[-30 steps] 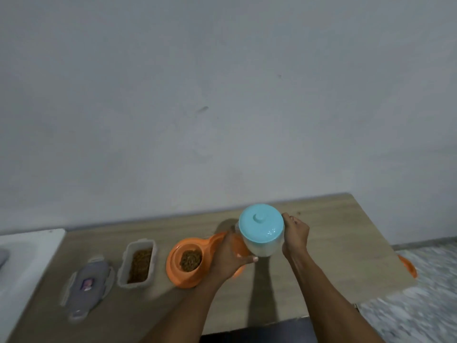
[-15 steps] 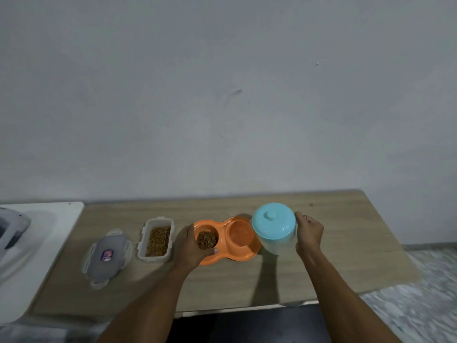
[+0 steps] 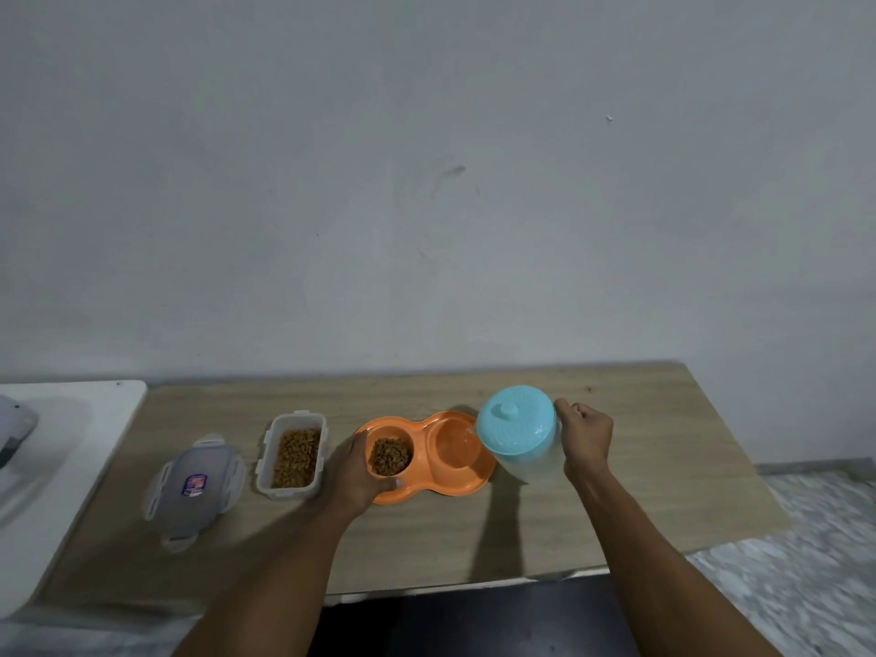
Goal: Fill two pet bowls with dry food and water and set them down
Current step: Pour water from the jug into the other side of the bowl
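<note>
My right hand (image 3: 585, 436) covers the handle of the pitcher (image 3: 516, 431), so I can't see the grip itself. My left hand (image 3: 353, 471) hides the left rim of the orange double bowl (image 3: 455, 488). The label on the lid (image 3: 192, 486) is too small to read. The grey object (image 3: 14, 433) is cut off at the left edge. The floor (image 3: 815, 585) is blurred.

The surface (image 3: 640, 467) is open right of the jug (image 3: 516, 429) and along its near edge. The lid (image 3: 192, 486), food container (image 3: 291, 455) and double bowl (image 3: 426, 486) obstruct the left-to-centre row.
</note>
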